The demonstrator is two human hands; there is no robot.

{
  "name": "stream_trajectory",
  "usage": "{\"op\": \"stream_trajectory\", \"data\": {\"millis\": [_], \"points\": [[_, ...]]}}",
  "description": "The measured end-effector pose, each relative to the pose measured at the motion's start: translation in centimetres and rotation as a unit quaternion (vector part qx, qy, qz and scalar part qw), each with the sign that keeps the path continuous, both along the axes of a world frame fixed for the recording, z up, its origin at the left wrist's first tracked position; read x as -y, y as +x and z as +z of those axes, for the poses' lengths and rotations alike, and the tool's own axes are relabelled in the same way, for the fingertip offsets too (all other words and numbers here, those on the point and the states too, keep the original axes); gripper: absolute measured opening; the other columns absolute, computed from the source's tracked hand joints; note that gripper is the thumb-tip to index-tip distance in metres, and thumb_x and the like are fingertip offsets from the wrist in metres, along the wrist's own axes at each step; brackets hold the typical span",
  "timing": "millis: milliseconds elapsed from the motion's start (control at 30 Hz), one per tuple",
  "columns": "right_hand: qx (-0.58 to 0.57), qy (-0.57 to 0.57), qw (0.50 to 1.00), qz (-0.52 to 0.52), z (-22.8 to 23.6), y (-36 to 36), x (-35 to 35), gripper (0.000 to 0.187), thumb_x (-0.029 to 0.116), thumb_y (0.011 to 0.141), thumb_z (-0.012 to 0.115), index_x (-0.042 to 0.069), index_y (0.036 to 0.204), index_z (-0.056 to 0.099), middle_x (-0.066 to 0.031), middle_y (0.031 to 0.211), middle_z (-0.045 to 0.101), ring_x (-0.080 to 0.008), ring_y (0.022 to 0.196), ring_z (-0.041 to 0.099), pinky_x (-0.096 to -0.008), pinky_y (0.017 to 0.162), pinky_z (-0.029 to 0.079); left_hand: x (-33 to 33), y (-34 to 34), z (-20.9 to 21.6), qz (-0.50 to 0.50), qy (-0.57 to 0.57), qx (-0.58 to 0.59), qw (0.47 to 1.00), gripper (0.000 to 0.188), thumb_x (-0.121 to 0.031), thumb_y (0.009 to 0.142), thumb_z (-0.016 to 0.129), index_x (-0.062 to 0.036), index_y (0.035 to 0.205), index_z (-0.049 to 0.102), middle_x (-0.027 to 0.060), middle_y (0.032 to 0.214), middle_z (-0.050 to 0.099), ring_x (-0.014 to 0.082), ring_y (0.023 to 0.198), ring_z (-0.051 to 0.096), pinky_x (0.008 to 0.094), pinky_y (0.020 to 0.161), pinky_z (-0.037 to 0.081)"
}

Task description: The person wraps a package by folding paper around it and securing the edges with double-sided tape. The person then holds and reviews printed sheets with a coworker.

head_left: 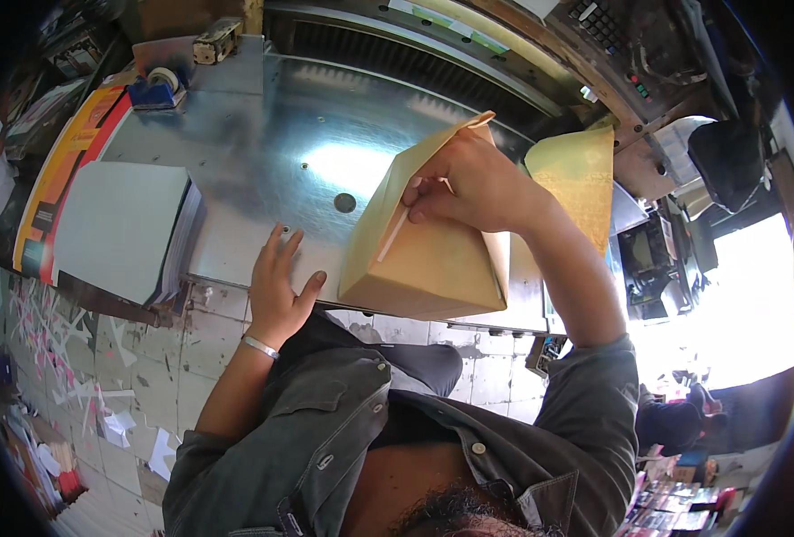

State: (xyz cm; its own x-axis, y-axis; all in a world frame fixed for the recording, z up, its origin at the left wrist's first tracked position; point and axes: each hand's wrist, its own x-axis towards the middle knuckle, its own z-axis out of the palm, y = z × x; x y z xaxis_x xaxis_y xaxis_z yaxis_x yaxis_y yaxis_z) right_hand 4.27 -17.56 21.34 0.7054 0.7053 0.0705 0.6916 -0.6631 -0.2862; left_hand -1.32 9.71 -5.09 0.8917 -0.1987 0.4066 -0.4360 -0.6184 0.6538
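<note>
A boxy parcel in brown wrapping paper [442, 273] stands at the front edge of the metal table, its paper rising to a point at the far side. My right hand [478, 183] is over it, thumb and fingers pinched together at the upper end of a narrow white strip [392, 234] that runs along the paper's left part. The fingertips partly hide what they pinch. To the left of the parcel, my left hand [281, 286] is held with its fingers apart, holding nothing and not touching the paper.
A thick stack of white sheets [119, 224] lies left on an orange and red printed sheet [34, 215]. Behind it stand a blue tape dispenser [157, 88] and a small metal device [218, 40]. More brown paper [572, 170] lies right. Paper scraps [75, 358] litter the floor.
</note>
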Motion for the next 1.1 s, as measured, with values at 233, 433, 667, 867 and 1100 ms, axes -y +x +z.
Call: {"op": "stream_trajectory", "data": {"millis": [233,433,667,867,1100], "points": [[-0.044,-0.027,0.998,-0.037,0.4,-0.5,-0.5,0.017,0.017,0.079,0.085,0.008,0.091,0.077,-0.0074,0.084,0.074,-0.0262,0.084,0.073,-0.0392,0.079,0.054,0.0,0.0,-0.1,0.005,0.0,-0.002,1.0,0.074,-0.051,0.097,0.07,-0.0057,0.153,0.054,0.0249,0.165,0.04,0.0465,0.145,0.046,0.0549,0.118,0.038],[-0.048,0.0,0.997,-0.056,0.0,-1.1,-0.6,0.019,0.017,0.079,0.084,0.004,0.09,0.076,-0.0089,0.084,0.073,-0.0273,0.084,0.071,-0.04,0.078,0.053,0.0,0.0,-0.3,0.007,0.008,0.013,1.0,0.075,-0.054,0.097,0.069,-0.0055,0.152,0.054,0.0247,0.164,0.04,0.0467,0.145,0.046,0.0554,0.117,0.039],[-0.027,-0.055,0.995,-0.084,0.5,-1.5,-0.6,0.018,0.022,0.082,0.082,0.008,0.09,0.075,-0.0073,0.086,0.073,-0.0293,0.093,0.07,-0.0429,0.091,0.047,0.1,0.1,0.0,0.008,0.003,0.015,1.0,0.075,-0.055,0.098,0.068,-0.0055,0.152,0.055,0.0249,0.164,0.041,0.0462,0.144,0.047,0.0551,0.117,0.039],[-0.013,-0.023,0.996,-0.09,0.2,-1.9,-0.7,0.015,0.018,0.082,0.08,0.007,0.09,0.073,-0.0088,0.088,0.072,-0.0302,0.093,0.069,-0.0428,0.093,0.048,0.1,-0.1,0.1,0.005,0.003,0.009,1.0,0.073,-0.05,0.097,0.07,-0.0059,0.153,0.054,0.0247,0.165,0.039,0.0458,0.146,0.045,0.0541,0.118,0.038],[0.159,-0.093,0.982,-0.048,0.0,-4.6,-1.1,0.006,0.015,0.088,0.072,0.009,0.09,0.072,-0.0077,0.092,0.071,-0.0312,0.094,0.067,-0.0431,0.097,0.046,0.1,-0.2,-0.1,-0.003,-0.027,0.013,1.0,0.07,-0.037,0.096,0.071,-0.0037,0.154,0.051,0.0243,0.163,0.042,0.0448,0.146,0.046,0.0526,0.119,0.038]]}}
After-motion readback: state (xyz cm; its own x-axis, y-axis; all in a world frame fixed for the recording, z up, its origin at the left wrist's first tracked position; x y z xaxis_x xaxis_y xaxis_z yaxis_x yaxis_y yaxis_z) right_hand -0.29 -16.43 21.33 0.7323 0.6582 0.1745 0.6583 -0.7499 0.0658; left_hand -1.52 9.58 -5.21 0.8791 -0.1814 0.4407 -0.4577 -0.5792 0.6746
